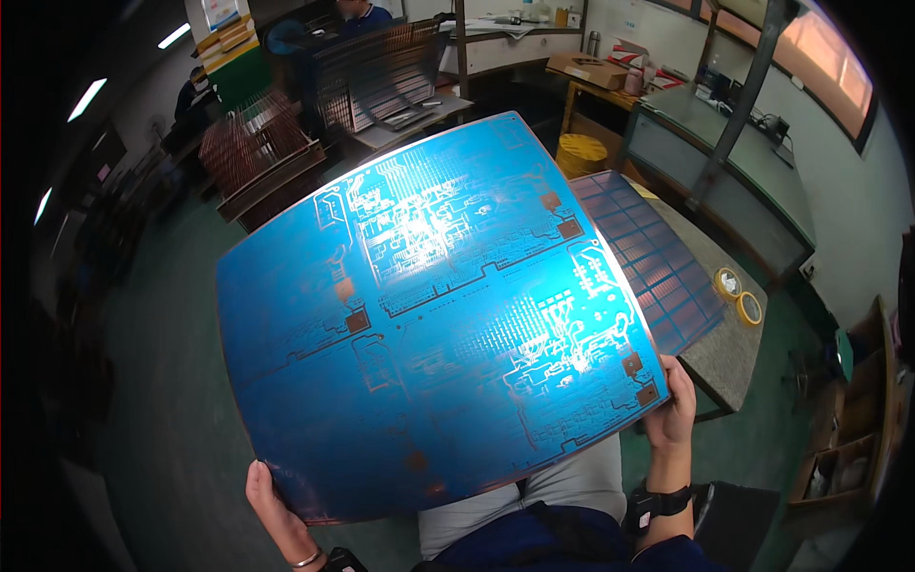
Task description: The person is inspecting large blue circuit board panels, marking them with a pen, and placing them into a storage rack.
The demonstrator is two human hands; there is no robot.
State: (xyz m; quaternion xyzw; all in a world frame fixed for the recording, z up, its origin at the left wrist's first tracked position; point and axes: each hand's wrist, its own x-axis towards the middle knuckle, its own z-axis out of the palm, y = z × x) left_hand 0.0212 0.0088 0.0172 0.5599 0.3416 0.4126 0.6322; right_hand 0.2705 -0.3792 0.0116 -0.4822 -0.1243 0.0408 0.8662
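Observation:
A large blue circuit board panel [410,343] with copper-coloured traces fills the middle of the view, tilted, with bright light glaring off its upper and right parts. At its lower left edge my left hand [270,500] grips the rim; the fingers under the panel are hidden. My right hand [673,405] is closed on the lower right edge, with the fingers partly behind it. Beyond the right edge, a second panel [658,257] with a copper and blue grid lies on a grey-topped table [729,353], partly covered from sight by the held one.
Two yellow tape rolls [750,308] lie on the table's right side. Behind stand a yellow bin [581,155], a cardboard box [586,70] and a long workbench [724,157]. Slotted racks [253,143] stand at the far left. A wooden shelf unit [843,429] is at the right.

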